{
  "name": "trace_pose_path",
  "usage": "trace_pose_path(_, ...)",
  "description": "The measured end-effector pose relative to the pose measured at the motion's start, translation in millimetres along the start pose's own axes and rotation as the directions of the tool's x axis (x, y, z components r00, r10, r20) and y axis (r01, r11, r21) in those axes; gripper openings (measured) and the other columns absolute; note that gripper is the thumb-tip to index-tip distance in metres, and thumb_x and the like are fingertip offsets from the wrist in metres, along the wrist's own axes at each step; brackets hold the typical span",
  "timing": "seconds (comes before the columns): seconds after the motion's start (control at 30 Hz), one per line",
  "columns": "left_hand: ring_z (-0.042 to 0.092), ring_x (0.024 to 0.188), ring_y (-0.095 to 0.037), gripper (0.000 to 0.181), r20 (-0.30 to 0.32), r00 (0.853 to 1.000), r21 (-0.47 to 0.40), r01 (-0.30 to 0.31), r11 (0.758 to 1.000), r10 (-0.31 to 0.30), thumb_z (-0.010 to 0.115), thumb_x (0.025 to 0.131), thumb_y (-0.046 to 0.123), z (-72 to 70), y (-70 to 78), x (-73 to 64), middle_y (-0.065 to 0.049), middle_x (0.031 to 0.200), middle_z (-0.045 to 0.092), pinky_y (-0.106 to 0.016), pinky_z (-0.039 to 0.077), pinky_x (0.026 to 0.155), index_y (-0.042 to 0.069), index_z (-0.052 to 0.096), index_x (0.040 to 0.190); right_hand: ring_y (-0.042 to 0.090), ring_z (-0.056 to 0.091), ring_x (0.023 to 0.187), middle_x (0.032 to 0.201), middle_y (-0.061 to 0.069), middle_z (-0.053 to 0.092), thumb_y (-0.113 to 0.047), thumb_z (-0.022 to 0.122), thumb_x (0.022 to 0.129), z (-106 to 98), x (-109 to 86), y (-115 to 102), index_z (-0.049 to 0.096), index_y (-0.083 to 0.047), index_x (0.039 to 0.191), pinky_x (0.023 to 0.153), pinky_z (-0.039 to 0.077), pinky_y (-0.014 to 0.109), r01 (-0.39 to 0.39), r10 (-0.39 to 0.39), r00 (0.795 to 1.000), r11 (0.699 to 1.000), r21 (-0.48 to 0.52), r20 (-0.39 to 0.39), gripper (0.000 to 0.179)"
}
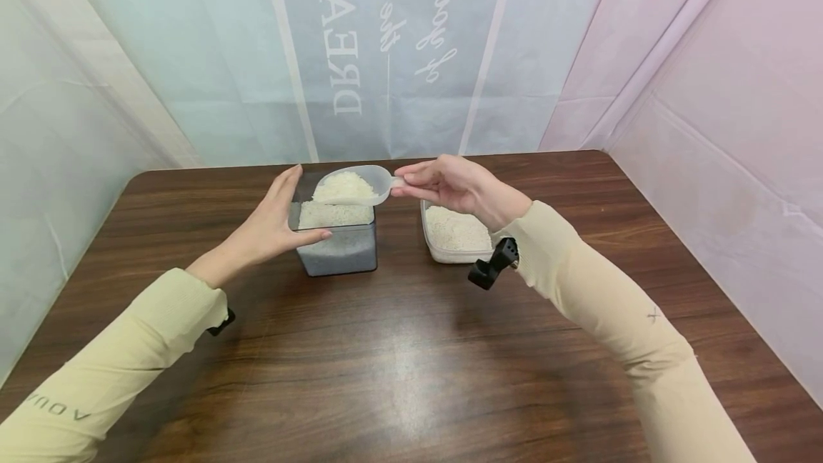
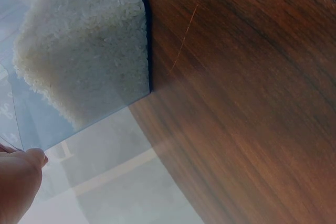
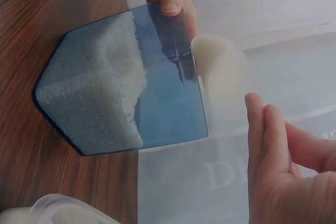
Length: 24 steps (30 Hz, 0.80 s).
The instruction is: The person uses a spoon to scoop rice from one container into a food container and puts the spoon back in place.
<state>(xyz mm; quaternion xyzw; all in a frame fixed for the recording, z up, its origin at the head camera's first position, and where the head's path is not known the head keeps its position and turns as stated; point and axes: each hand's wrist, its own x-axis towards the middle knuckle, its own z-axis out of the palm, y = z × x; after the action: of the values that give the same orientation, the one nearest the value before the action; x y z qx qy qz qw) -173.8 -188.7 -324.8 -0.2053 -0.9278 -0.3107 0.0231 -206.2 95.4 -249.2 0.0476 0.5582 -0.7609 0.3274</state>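
Cream sleeves (image 1: 122,356) reach in from the bottom corners of the head view, over a dark brown, wood-grained worktop (image 1: 386,349) that catches glare at lower centre. Pale sheets (image 1: 212,56) hang around it, the back one carrying white lettering (image 1: 347,70). Just left of centre, a see-through blue-grey container (image 1: 337,256) of white rice (image 1: 321,215) stands gripped at its rim by the left hand (image 1: 266,223); the right hand (image 1: 459,188) pinches the handle of a translucent scoop (image 1: 383,188), heaped with rice, above the container's opening. Right of centre sits a shallow clear tub (image 1: 450,258) of white grains. In the left wrist view, the container fills the upper left, its rice sloping unevenly, beside worktop marked by a thin scratch. In the right wrist view, the tinted container shows left of centre, the left thumb on its wall; the right hand's fingers rise at lower right.
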Motion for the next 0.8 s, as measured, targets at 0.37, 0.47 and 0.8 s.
trace_pose_path(0.37,0.013,0.135,-0.033,0.107,0.019,1.0,-0.01,0.008,1.0,-0.008,0.07,0.076,0.044,-2.2,-1.4,1.9,-0.012,0.151,0.001,-0.055,0.022,0.101,0.007,-0.001,0.147,0.026,0.066,0.08,0.091,0.02,0.064,0.013,0.043,0.088,-19,-9.1,-5,0.042,0.01,0.13,0.078,0.049,0.021,0.025,-0.023,1.0,0.998,0.065,-0.02,0.042)
trace_pose_path(0.47,0.014,0.135,-0.034,0.107,0.019,1.0,-0.007,0.008,1.0,-0.008,0.07,0.076,0.044,-3.0,-1.4,2.7,-0.014,0.151,0.002,-0.055,0.023,0.101,0.007,-0.001,0.147,0.029,0.066,0.08,0.091,0.022,0.064,0.014,0.043,0.088,-25,-10.6,-6,0.046,0.011,0.126,0.078,0.049,0.023,0.027,-0.023,0.999,0.993,0.115,-0.037,0.038)
trace_pose_path(0.8,0.014,0.135,-0.034,0.108,0.013,1.0,0.008,0.001,1.0,-0.002,0.071,0.075,0.044,-4.2,-3.6,6.0,-0.016,0.15,0.003,-0.055,0.022,0.102,0.005,0.0,0.146,0.029,0.066,0.08,0.091,0.021,0.065,0.014,0.045,0.087,-40,-18.4,-12,0.059,0.009,0.105,0.078,0.049,0.024,0.024,-0.014,0.998,0.985,0.173,-0.055,0.023)
